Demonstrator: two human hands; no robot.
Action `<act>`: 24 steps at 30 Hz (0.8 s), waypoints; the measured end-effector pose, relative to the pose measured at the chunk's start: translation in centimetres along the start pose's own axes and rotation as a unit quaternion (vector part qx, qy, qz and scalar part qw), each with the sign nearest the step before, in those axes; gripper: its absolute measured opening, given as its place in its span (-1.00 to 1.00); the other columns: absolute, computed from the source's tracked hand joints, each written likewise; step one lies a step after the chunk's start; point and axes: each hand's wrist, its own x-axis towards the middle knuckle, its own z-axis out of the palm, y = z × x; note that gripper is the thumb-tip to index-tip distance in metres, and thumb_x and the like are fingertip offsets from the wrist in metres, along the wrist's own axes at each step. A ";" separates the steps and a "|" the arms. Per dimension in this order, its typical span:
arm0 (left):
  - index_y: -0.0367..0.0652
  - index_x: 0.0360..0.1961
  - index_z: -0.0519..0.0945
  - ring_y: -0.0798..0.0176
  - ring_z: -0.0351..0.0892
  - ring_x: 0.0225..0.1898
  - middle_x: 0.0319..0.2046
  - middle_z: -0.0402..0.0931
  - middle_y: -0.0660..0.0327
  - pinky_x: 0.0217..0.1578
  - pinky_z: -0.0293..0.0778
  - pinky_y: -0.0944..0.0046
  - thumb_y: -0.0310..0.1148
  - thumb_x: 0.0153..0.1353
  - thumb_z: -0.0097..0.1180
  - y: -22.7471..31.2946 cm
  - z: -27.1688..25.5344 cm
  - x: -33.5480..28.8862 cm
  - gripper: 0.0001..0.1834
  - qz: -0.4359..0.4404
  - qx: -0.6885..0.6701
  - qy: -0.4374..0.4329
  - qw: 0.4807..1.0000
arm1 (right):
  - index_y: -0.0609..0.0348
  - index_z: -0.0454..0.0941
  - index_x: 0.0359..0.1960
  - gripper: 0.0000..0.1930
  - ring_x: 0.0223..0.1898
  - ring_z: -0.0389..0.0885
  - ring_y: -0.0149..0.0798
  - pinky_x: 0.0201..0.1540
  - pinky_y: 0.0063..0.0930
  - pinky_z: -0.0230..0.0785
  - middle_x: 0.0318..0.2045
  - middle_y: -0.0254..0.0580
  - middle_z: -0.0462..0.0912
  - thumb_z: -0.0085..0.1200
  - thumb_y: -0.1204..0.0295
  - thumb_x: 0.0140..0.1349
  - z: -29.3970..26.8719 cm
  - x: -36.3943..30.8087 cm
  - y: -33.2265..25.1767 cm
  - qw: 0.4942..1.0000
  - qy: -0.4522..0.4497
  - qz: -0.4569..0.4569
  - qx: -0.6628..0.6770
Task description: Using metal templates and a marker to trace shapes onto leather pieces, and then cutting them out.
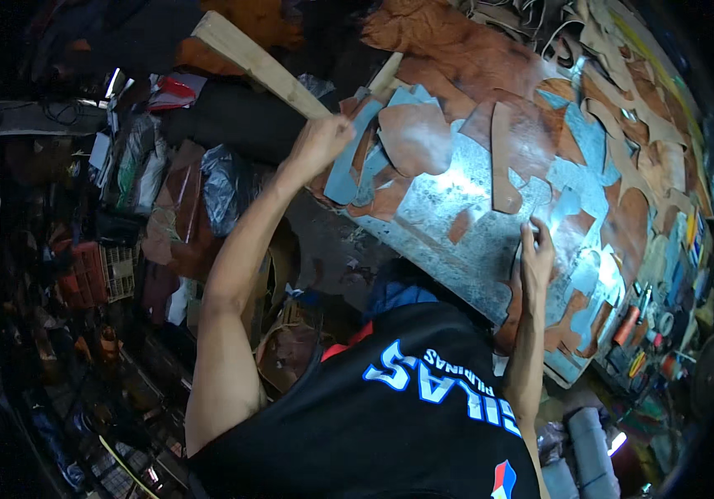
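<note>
My left hand [322, 143] is closed around the narrow end of a long pale wooden board [257, 62], which slants up and to the left, over the table's left edge. My right hand [538, 254] rests on the worktable with its fingers stretched out and somewhat apart. Just beyond its fingertips lies a long brown leather strip [502, 158] with a rounded, hooked lower end. A rounded brown leather piece [415, 137] lies left of the strip. The worktable [432, 241] has a grey, shiny, scuffed top.
Brown leather hides [465, 50] and many offcuts cover the table's far and right sides. At the right edge are an orange-red thread spool [626, 325] and small tools. A red crate [81, 274] and plastic-wrapped bundles [226, 190] crowd the left. Rolled material [591, 449] stands lower right.
</note>
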 end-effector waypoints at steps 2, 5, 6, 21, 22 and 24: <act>-0.36 -0.40 0.61 -0.10 0.64 -0.41 -0.51 0.57 -0.10 -0.35 0.50 0.09 -0.15 0.18 0.21 1.1 -0.7 -4.2 -0.62 -0.097 0.062 -0.048 0.992 | 0.24 0.52 -0.01 -0.59 -0.48 0.47 -0.39 -0.44 -0.52 0.35 -0.36 -0.27 0.57 0.09 0.15 0.31 -1.1 -2.8 -0.1 0.976 -0.100 0.111 0.156; -0.38 -0.03 0.51 -0.19 0.60 -0.14 -0.21 0.55 -0.19 -0.19 0.53 0.00 -0.01 0.07 0.29 2.3 1.1 -7.8 -0.35 -0.133 0.178 -0.049 0.974 | 0.15 0.54 -0.10 -0.74 -0.63 0.30 -0.55 -0.66 -0.66 0.09 -0.42 -0.37 0.52 0.07 0.24 0.34 0.4 -7.6 -2.1 0.889 -0.186 0.261 0.327; -0.38 -0.03 0.51 -0.19 0.60 -0.14 -0.21 0.55 -0.19 -0.19 0.53 0.00 -0.01 0.07 0.29 2.7 1.4 -8.2 -0.35 -0.134 0.176 -0.050 0.974 | 0.17 0.53 -0.07 -0.74 -0.62 0.32 -0.54 -0.64 -0.64 0.14 -0.40 -0.36 0.53 0.06 0.28 0.34 1.0 -8.8 -2.1 0.868 -0.212 0.284 0.349; -0.30 0.32 0.14 -0.32 0.53 -0.01 -0.03 0.46 -0.38 -0.03 0.50 -0.08 -0.04 -0.05 0.37 1.1 2.0 -8.2 0.01 -0.194 0.132 -0.105 0.966 | 0.21 0.54 -0.02 -0.71 -0.56 0.31 -0.61 -0.52 -0.70 0.10 -0.41 -0.41 0.57 0.06 0.30 0.34 4.2 -12.1 -2.7 0.903 -0.228 0.257 0.260; -0.30 0.31 0.14 -0.33 0.53 -0.02 -0.03 0.45 -0.38 -0.04 0.50 -0.09 -0.04 -0.05 0.37 1.0 2.2 -8.1 0.01 -0.198 0.139 -0.115 0.963 | 0.21 0.54 -0.02 -0.71 -0.55 0.31 -0.61 -0.50 -0.71 0.11 -0.40 -0.41 0.57 0.06 0.29 0.34 4.4 -12.3 -2.5 0.905 -0.232 0.251 0.254; -0.30 0.31 0.13 -0.33 0.54 -0.03 -0.02 0.44 -0.39 -0.04 0.50 -0.10 -0.04 -0.05 0.37 0.7 2.5 -7.9 0.00 -0.199 0.145 -0.127 0.961 | 0.21 0.54 -0.01 -0.70 -0.54 0.31 -0.61 -0.49 -0.71 0.11 -0.39 -0.41 0.57 0.07 0.28 0.33 4.8 -12.6 -2.3 0.904 -0.231 0.245 0.263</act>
